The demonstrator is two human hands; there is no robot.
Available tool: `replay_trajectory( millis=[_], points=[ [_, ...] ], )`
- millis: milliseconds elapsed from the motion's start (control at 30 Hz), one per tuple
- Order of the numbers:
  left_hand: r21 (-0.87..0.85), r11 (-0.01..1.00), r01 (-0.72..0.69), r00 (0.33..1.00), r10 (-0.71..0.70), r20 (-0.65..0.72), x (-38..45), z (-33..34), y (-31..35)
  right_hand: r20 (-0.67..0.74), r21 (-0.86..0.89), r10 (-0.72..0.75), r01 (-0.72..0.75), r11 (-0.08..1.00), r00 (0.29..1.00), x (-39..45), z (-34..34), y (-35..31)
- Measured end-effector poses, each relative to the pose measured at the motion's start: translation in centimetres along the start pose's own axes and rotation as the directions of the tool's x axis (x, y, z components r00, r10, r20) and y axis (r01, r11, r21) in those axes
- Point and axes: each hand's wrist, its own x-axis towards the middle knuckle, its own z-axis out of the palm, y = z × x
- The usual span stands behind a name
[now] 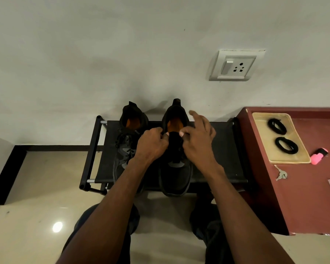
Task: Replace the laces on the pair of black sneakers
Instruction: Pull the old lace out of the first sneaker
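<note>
Sneakers stand side by side on a low black rack [223,149] against the wall, heels toward its back edge, toes overhanging the front edge; the left sneaker [127,145] lies untouched, and both hands work at the top of the right sneaker [176,168]. The left hand [152,144] is curled, thumb and fingers pinching at the lace by the tongue; the right hand [197,138] pinches there with thumb and a finger while its other fingers splay out. Black on black hides the lace itself. Judged by looks, each shoe is light and soft-sided, so it would slide unless steadied; the lace is limp and best taken near the eyelets or by its tip. Two coiled spare laces [277,125] [286,145] wait in a tray [301,159] on the table [303,197] to the right.
</note>
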Motion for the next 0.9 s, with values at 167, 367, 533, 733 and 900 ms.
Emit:
replay_trajectory(
  millis=[167,367,533,733,900],
  points=[
    [-0.023,1.0,0.014,1.0,-0.014,0.017,0.0,0.0,0.0,-0.4,0.591,0.496,-0.197,0.782,0.77,1.3,-3.4,0.6],
    [-0.084,0.996,0.026,0.999,-0.024,0.026,0.0,0.0,-0.2,-0.37,0.145,0.236,-0.195,0.97,0.899,1.0,-2.4,1.4],
    [-0.057,0.998,0.002,1.0,-0.001,0.008,0.1,0.0,-0.3,0.284,-0.167,-0.053,0.103,0.981,0.957,-0.1,0.4,-0.3],
    [-0.007,1.0,-0.015,1.0,0.015,-0.003,0.0,-0.1,-0.1,0.114,-0.101,-0.079,0.091,0.991,0.99,0.1,0.2,0.0],
    [0.002,1.0,0.001,1.0,-0.001,0.002,0.0,-0.2,-0.1,-0.316,0.372,0.295,-0.168,0.913,0.902,0.7,-1.9,0.2]
  ],
)
